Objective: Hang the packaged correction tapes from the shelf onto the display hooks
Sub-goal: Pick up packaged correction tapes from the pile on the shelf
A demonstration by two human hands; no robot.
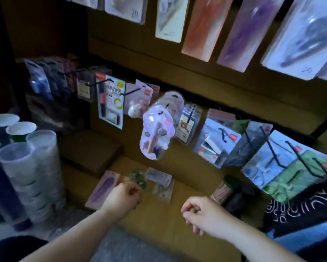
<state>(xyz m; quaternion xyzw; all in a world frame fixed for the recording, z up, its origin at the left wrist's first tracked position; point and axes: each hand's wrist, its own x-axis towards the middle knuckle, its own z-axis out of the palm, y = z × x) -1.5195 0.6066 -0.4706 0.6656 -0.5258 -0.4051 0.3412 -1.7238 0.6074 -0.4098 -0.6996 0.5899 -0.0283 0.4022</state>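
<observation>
Several packaged correction tapes (160, 183) lie flat on the brown shelf (181, 214), among them a purple pack (102, 189) at the left. My left hand (124, 197) hovers over the near edge of that pile with its fingers curled; whether it holds a pack I cannot tell. My right hand (200, 212) hangs over the shelf further right, fingers curled and holding nothing. Above the pile a clear blister pack (157, 135) hangs on a display hook (166, 105). The frame is blurred.
More packs hang on black hooks along the back panel, from a blue stack (39, 80) at left to green and blue packs (291, 167) at right. Stacked plastic cups (26, 161) stand at left. A small dark jar (225, 190) stands right of the pile.
</observation>
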